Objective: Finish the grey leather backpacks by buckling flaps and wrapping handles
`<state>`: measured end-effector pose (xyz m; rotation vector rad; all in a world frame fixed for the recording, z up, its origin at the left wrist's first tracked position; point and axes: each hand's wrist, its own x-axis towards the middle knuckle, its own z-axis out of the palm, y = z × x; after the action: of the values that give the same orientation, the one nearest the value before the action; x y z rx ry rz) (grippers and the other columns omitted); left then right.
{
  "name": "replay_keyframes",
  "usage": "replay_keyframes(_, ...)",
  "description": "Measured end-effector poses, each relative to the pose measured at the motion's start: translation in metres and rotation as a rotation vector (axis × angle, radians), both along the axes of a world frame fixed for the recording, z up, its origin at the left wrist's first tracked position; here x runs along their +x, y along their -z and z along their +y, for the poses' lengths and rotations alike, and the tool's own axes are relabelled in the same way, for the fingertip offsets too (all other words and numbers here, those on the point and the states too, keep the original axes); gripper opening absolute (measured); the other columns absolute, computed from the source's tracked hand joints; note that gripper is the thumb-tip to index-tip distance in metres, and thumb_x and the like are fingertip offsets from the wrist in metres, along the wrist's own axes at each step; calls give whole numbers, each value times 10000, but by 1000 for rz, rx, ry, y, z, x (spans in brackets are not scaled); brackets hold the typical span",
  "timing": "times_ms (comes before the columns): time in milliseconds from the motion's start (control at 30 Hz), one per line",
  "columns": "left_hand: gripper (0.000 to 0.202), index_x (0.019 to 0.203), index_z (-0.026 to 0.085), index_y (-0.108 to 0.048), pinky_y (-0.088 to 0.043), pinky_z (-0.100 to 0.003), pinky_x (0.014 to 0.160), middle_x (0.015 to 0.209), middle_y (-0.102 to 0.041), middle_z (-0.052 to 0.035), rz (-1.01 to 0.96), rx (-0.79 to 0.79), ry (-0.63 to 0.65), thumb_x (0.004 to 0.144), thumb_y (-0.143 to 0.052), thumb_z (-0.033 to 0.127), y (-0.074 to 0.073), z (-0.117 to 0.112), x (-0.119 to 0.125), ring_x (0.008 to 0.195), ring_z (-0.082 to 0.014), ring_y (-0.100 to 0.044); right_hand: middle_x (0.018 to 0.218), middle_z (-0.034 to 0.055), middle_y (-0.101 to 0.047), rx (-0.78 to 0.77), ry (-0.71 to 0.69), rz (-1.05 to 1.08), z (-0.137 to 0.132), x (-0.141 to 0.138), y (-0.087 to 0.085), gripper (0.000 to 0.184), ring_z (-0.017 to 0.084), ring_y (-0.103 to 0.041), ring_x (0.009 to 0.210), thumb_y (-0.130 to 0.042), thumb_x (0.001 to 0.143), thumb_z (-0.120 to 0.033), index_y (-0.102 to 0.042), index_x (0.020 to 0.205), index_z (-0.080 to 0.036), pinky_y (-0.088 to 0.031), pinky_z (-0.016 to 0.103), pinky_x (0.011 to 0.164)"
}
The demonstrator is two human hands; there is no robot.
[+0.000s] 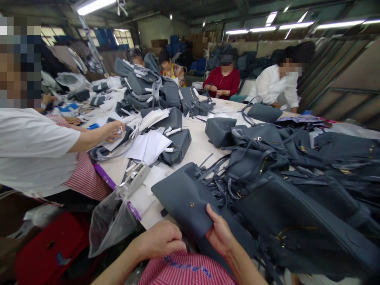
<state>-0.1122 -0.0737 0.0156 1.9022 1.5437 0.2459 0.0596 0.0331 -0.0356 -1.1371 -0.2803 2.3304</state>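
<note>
A dark blue-grey leather-look handbag (pixel 181 198) lies tilted at the near table edge, a small gold-coloured stud on its face. My right hand (pixel 219 233) grips its near right edge, thumb on the face and the other fingers mostly hidden underneath. Just left of the bag's near edge, my left hand (pixel 162 239) is closed with its fingers curled. Whatever it may hold is out of sight. Below both hands shows my red-and-white striped apron (pixel 187 271).
Many similar bags (pixel 297 213) with straps crowd the right side. Beyond lies a bag pile (pixel 148 87) beside white paper sheets (pixel 148 146). A tape dispenser (pixel 138 176) and clear plastic bag (pixel 107 221) are at the table edge. A co-worker (pixel 38 146) stands left; others sit opposite.
</note>
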Motion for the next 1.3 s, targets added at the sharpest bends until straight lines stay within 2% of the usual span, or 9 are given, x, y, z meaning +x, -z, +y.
replay_keyframes(100, 127, 786, 206, -650, -475, -324, 773, 834, -685, -60, 233, 41, -228, 767, -546, 136, 19, -23, -16, 829, -229, -630, 918, 134, -776, -16, 2, 44, 1, -1, -1, 383, 245, -737, 850, -738, 772, -328, -670, 1041, -65, -547, 387, 880)
replay_keyframes(167, 438, 1140, 209, -609, -463, -391, 912, 1161, -657, -121, 236, 27, -354, 708, -575, 140, 35, -35, -23, 1079, -285, -599, 959, 133, -771, 24, -3, 60, -3, -5, -4, 412, 239, -729, 883, -740, 774, -336, -656, 1077, -70, -537, 385, 896)
replay_keyframes(300, 1064, 1501, 143, -122, -347, -495, 1071, 1563, -188, -226, 197, 71, -563, 623, -698, 313, 53, -39, -7, 1408, -370, -265, 1064, 102, -750, 156, -53, 73, -18, -18, -7, 509, 227, -695, 988, -782, 727, -372, -631, 1153, -136, -516, 377, 916)
replay_keyframes(433, 1085, 1511, 191, -50, -175, -627, 1106, 1586, 110, -190, 283, 297, -579, 636, -684, 285, 58, -20, 31, 1446, -402, -9, 1091, 71, -740, 241, -154, 34, -30, -26, -4, 506, 223, -673, 1015, -754, 734, -445, -644, 1161, -197, -497, 371, 914)
replay_keyframes(567, 969, 1514, 214, -106, -196, -614, 1112, 1600, 49, -141, 231, 328, -534, 645, -488, 15, 60, 4, 46, 1460, -329, -5, 1038, 57, -746, 403, -259, 3, -25, -15, -9, 402, 205, -661, 986, -758, 729, -428, -704, 1051, -193, -468, 332, 915)
replay_keyframes(700, 791, 1480, 187, -285, -262, -583, 1112, 1580, -188, -148, 140, 273, -497, 723, -394, -16, 57, 22, 33, 1448, -297, -168, 890, 87, -749, 470, -379, -161, -8, 19, -7, 355, 205, -677, 824, -772, 685, -451, -733, 858, -144, -509, 306, 743)
replay_keyframes(933, 590, 1352, 91, -501, -316, -440, 1140, 1472, -419, -169, 104, 245, -454, 774, -397, 47, 27, 48, 3, 1366, -245, -386, 694, 15, -695, 490, -283, -393, -2, 61, 27, 204, 144, -613, 674, -770, 671, -351, -689, 658, -164, -444, 224, 612)
replay_keyframes(1133, 499, 1242, 133, -608, -416, -375, 1057, 1248, -655, -115, 184, 257, -463, 789, -409, 65, -31, 84, -11, 1151, -231, -610, 776, 11, -714, 856, -322, -361, -14, 37, -15, 125, 167, -618, 750, -780, 675, -292, -734, 759, -213, -470, 241, 708)
replay_keyframes(1300, 390, 1053, 185, -691, -456, -321, 945, 1067, -731, -72, 111, 311, -355, 796, -416, 85, -72, 101, -9, 1019, -226, -654, 759, 122, -731, 227, -563, -40, -25, 21, -55, 571, 190, -688, 651, -553, 807, -641, -710, 820, -92, -529, 268, 573)
